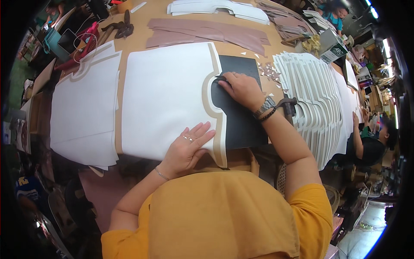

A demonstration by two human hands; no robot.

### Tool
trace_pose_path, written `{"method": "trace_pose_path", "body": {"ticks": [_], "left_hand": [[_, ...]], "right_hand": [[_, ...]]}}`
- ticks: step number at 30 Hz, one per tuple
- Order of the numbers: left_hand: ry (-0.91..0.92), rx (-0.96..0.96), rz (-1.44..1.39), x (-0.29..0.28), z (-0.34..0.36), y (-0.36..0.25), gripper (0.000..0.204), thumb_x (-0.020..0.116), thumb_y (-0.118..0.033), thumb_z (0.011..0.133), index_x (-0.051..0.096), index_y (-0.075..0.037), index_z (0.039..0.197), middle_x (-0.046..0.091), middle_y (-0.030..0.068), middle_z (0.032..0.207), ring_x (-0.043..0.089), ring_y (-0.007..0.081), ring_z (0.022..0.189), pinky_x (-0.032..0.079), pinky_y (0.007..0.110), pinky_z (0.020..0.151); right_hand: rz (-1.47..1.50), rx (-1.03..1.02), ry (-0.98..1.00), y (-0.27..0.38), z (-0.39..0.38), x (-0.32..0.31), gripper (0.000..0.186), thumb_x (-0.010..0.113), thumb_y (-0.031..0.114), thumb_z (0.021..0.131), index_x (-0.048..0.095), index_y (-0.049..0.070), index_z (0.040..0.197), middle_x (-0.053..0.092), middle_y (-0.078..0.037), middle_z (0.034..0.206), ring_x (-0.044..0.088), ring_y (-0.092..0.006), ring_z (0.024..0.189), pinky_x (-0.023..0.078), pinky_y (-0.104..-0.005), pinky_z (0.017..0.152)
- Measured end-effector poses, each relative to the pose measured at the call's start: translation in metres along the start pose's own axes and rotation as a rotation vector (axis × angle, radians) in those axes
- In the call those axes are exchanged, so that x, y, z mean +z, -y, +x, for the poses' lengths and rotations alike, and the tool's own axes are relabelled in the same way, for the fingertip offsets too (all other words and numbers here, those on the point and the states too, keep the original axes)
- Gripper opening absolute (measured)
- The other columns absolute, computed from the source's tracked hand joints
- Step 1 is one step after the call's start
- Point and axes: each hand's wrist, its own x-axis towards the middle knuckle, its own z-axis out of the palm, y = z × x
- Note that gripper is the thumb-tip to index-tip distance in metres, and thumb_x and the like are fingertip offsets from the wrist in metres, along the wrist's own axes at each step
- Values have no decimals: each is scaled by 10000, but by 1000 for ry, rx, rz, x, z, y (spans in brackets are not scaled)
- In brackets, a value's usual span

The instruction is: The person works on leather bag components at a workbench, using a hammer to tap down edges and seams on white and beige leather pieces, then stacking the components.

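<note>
A large white sheet [166, 95] with a tan strip along its notched right edge lies in front of me, partly over a black cutting mat [243, 125]. My left hand [187, 146] rests on the sheet near its lower right corner, fingers stretched out and pressing flat. At the upper part of the curved notch, my right hand [243, 88] is closed on a small dark tool [221, 78], whose kind I cannot make out. The tool touches the sheet's edge.
White strip-edged panels are stacked at left [86, 108] and right [308, 99]. Mauve strips [207, 34] lie behind, and small scraps [269, 71] beside the mat. A clamp [286, 105] grips the table edge near my right wrist. A co-worker [371, 142] sits at the right.
</note>
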Motion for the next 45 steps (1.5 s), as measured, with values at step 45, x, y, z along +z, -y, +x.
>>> {"method": "trace_pose_path", "body": {"ticks": [45], "left_hand": [[-5,4,-3,0,1,2,478,608,-121,955,541,-150,1427,514,111,1494,495,360,1364,372,531,1121]], "right_hand": [[47,-118,-23,2,-1,-7,242,620,324,962,583,96,889,650,-87,766,656,-306,697,542,-403,621]]}}
